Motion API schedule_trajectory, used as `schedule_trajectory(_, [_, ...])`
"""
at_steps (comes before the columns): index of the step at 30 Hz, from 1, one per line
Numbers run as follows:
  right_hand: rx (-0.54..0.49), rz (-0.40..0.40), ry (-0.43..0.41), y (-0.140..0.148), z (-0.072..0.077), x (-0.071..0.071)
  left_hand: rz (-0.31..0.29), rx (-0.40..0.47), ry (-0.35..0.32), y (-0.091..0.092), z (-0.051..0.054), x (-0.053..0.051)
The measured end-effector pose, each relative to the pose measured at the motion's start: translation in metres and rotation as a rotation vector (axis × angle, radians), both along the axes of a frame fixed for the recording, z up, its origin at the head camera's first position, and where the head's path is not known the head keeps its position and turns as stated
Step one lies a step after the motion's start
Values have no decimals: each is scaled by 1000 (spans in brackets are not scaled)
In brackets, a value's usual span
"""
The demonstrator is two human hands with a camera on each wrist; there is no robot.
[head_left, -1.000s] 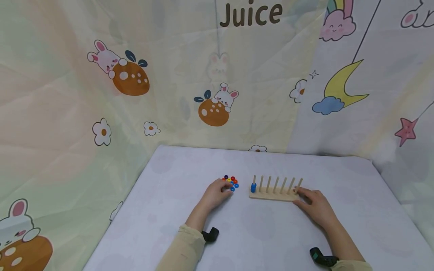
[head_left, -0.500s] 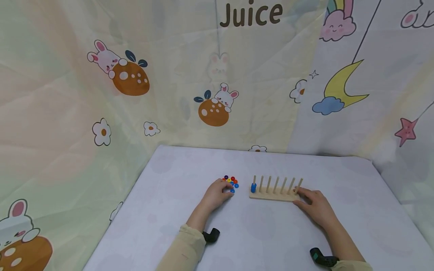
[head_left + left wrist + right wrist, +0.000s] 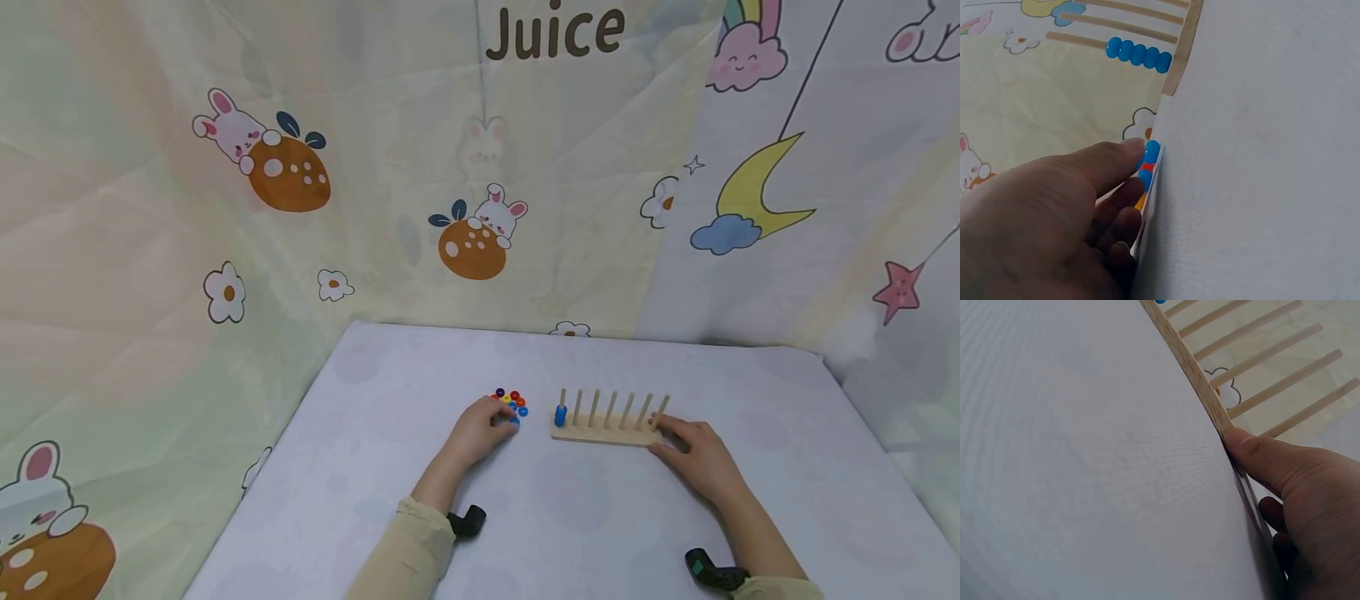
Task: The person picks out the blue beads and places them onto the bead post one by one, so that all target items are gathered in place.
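Note:
My left hand [image 3: 477,432] is at the near side of a small cluster of coloured beads [image 3: 515,396]. Its thumb and forefinger pinch a blue bead [image 3: 514,422], which they partly hide. In the left wrist view more blue beads [image 3: 1152,151] show just past the thumb tip. To the right stands a wooden peg board [image 3: 600,433] with a row of upright pegs. Blue beads [image 3: 561,416] are stacked on its leftmost peg; the other pegs are bare. My right hand [image 3: 699,458] grips the board's right end, its thumb [image 3: 1247,447] against the front edge.
A white-covered table [image 3: 585,517] lies under everything. Behind it hangs a printed cloth [image 3: 390,167] with rabbits, flowers and a moon. A black device [image 3: 468,522] sits on the left wrist, and another black device [image 3: 714,572] on the right.
The left thumb and forefinger have come closer round the blue bead, which shows less now. The right hand and the peg board have stayed in place.

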State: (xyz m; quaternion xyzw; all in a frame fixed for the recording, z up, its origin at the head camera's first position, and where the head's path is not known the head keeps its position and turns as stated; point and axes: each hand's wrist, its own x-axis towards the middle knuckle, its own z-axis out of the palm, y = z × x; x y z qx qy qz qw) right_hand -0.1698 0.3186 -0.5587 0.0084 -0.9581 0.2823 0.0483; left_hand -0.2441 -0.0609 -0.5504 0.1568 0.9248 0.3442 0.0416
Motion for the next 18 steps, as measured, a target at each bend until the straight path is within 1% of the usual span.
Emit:
schedule_trajectory(4, [-6, 2, 5, 0, 1, 0, 24, 30, -16, 2, 3, 1])
schedule_trajectory(8, [-6, 9, 14, 0, 2, 0, 42, 81, -62, 4, 9, 1])
schedule_trajectory(10, [-6, 11, 14, -1, 2, 1, 32, 115, -69, 6, 13, 1])
schedule_trajectory(12, [-6, 10, 13, -1, 2, 1, 12, 143, -58, 8, 17, -1])
schedule_trajectory(16, [-9, 10, 14, -1, 2, 1, -25, 159, -22, 11, 27, -4])
schedule_trajectory(18, [-7, 8, 15, -1, 2, 1, -38, 162, -16, 14, 33, -5])
